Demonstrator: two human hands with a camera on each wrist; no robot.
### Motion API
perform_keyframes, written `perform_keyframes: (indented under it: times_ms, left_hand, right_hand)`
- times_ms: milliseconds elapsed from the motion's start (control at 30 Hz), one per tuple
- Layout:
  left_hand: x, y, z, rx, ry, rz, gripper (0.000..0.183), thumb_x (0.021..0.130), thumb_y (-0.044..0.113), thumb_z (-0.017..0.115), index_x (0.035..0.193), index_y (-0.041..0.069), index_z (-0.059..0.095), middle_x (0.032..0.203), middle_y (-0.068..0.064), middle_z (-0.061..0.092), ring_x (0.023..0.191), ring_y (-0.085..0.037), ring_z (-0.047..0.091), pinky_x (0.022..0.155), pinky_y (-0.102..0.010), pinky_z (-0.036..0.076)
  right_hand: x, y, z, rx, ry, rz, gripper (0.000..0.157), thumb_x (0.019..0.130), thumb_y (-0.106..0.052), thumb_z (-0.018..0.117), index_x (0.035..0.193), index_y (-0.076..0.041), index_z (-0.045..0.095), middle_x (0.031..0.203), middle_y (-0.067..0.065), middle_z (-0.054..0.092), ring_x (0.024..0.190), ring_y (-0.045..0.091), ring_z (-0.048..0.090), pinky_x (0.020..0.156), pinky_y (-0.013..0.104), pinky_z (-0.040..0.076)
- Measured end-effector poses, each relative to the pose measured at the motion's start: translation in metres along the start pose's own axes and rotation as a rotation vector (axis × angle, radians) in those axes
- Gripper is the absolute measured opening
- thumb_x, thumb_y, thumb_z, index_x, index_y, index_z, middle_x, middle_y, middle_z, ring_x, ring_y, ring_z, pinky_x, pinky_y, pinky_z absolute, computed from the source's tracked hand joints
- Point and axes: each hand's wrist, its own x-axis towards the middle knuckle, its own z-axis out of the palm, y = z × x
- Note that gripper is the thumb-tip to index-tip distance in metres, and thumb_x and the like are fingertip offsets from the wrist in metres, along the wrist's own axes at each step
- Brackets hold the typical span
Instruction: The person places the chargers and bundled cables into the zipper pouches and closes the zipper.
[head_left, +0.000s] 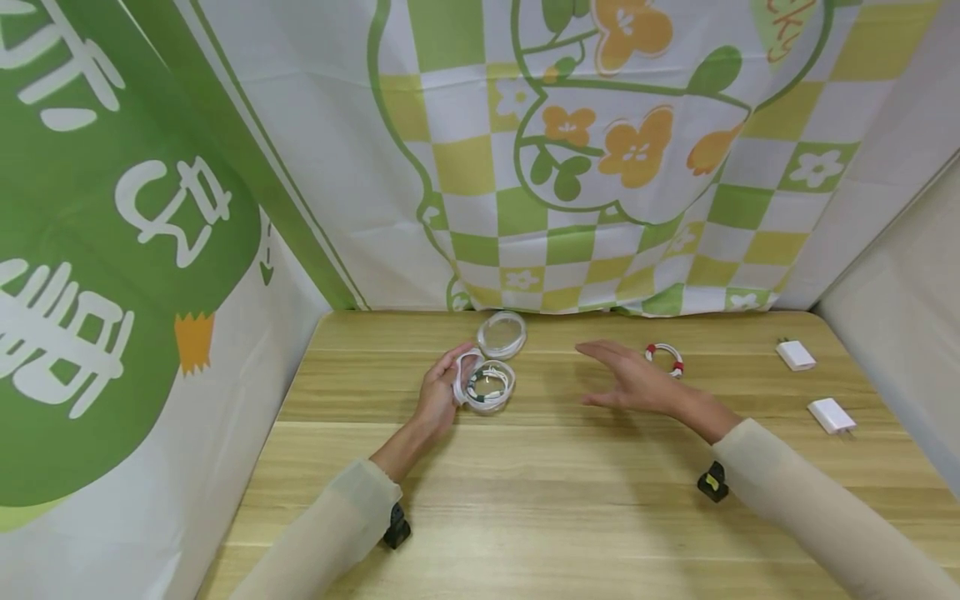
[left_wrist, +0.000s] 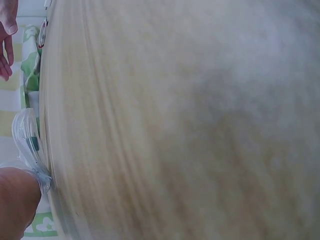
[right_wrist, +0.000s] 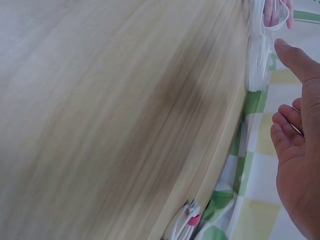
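Note:
My left hand (head_left: 437,392) grips the side of a clear round case (head_left: 513,385), whose two round halves lie spread side by side. Inside the half away from the palm is a coiled white cable (head_left: 472,385) with dark green ties. Just behind it on the table lies another clear round case (head_left: 502,335). My right hand (head_left: 633,382) hovers over the table with fingers and thumb spread and nothing between them. Close behind its knuckles lies a coiled white cable with red ties (head_left: 678,367), also seen low in the right wrist view.
Two white charger plugs, one farther back (head_left: 797,356) and one nearer (head_left: 829,415), lie at the right of the wooden table (head_left: 525,500). A patterned cloth (head_left: 480,208) hangs along the back edge, with a green and white cloth (head_left: 150,350) on the left.

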Motion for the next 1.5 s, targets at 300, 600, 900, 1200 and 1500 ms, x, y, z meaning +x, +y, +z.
perform_keyframes:
  times_ms: [300,600,900,1200,1500]
  left_hand:
    - [0.001,-0.003,-0.001,-0.011,0.002,0.005,0.045,0.113,0.001,0.024,0.152,-0.015,0.041,0.158,-0.036,0.042,0.153,-0.04,0.037,0.127,-0.042,0.032]
    - [-0.001,-0.003,0.0,0.002,0.004,-0.014,0.045,0.111,0.001,0.031,0.153,-0.011,0.042,0.158,-0.034,0.044,0.152,-0.04,0.04,0.127,-0.044,0.032]
    - [-0.003,-0.001,0.0,0.014,-0.008,-0.049,0.047,0.109,0.001,0.037,0.156,-0.007,0.041,0.16,-0.03,0.043,0.152,-0.039,0.04,0.127,-0.047,0.033]
    - [-0.002,0.002,-0.001,0.004,-0.004,-0.066,0.046,0.11,0.003,0.039,0.156,-0.005,0.042,0.16,-0.028,0.045,0.147,-0.035,0.044,0.125,-0.046,0.036]
    - [-0.002,0.004,0.001,0.007,-0.008,-0.064,0.046,0.111,0.003,0.039,0.156,-0.005,0.042,0.159,-0.028,0.045,0.148,-0.036,0.044,0.126,-0.046,0.034]
  right_hand:
    - [-0.017,0.008,-0.007,-0.005,-0.001,0.038,0.082,0.081,-0.026,0.094,0.145,0.009,0.056,0.141,0.029,0.062,0.13,0.048,0.06,0.103,0.062,0.054]
    - [-0.034,0.021,-0.019,-0.049,0.056,-0.011,0.084,0.074,-0.022,0.099,0.14,0.011,0.058,0.134,0.031,0.065,0.122,0.049,0.065,0.097,0.062,0.057]
    - [-0.052,0.031,-0.034,-0.044,0.035,0.049,0.086,0.075,-0.02,0.098,0.143,0.011,0.056,0.139,0.033,0.062,0.124,0.05,0.062,0.096,0.063,0.057]
    - [-0.063,0.039,-0.044,-0.075,0.043,0.04,0.084,0.074,-0.02,0.098,0.141,0.011,0.058,0.138,0.031,0.063,0.125,0.05,0.062,0.096,0.063,0.056]
    - [-0.079,0.042,-0.055,-0.091,0.043,0.034,0.084,0.072,-0.018,0.099,0.142,0.008,0.059,0.137,0.028,0.065,0.116,0.042,0.067,0.088,0.058,0.058]
